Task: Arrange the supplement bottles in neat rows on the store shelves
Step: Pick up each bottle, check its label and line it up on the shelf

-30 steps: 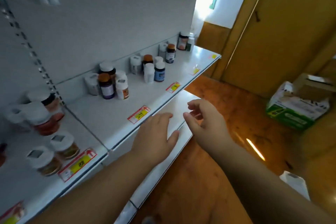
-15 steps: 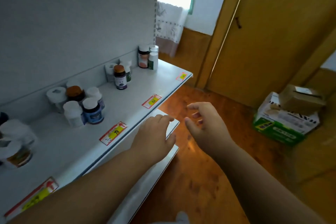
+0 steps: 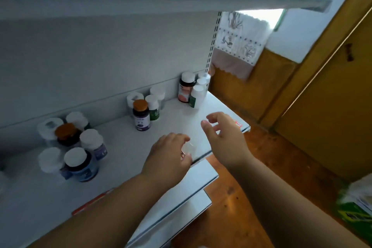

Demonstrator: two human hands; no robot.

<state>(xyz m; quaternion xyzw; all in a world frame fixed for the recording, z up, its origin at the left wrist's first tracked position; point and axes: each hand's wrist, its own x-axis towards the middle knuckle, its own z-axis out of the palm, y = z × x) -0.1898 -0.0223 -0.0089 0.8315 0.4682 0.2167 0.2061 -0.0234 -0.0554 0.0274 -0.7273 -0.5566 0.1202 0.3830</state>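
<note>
Supplement bottles are seen from the head view in three loose clusters toward the back of the white metal shelf (image 3: pixel 124 167). At the left, white-capped plastic bottles (image 3: pixel 81 164) are grouped around a dark bottle with an orange-brown cap (image 3: pixel 66 134). In the middle, a dark purple-labelled bottle with an orange cap (image 3: pixel 141 115) stands just beside a white bottle with a green label (image 3: pixel 153 107), with further white containers behind them against the back panel. At the far right end, a dark bottle with a white cap and pink label (image 3: pixel 186 87) stands touching slim white bottles (image 3: pixel 198 94).

The left hand (image 3: pixel 169 159) is held over the front edge of the shelf, palm down, fingers loosely curled and holding nothing. The right hand (image 3: pixel 224 137) is raised near the shelf's right end, fingers spread apart and slightly bent, with nothing gripped. Both hands are well apart from every bottle. A green and white cardboard box (image 3: pixel 355 205) lies on the wooden floor (image 3: pixel 261 167) at the right.
</note>
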